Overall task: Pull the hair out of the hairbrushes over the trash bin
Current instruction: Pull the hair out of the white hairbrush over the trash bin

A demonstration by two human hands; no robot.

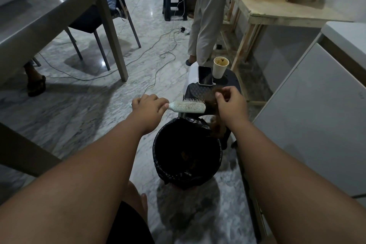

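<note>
Grips hairbrush (188, 106) in left hand (149, 108), 12 o'clock of trash bin (156, 156). Pinches hair (210, 105) with right hand (230, 105) fingers (218, 96), 3 o'clock.

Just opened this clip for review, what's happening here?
A person is cleaning a pale hairbrush over a black-lined trash bin. The left hand grips the brush handle. The right hand pinches a clump of brown hair at the brush's far end, with strands hanging toward the bin's rim. A phone and paper cup sit on a stool behind.
</note>
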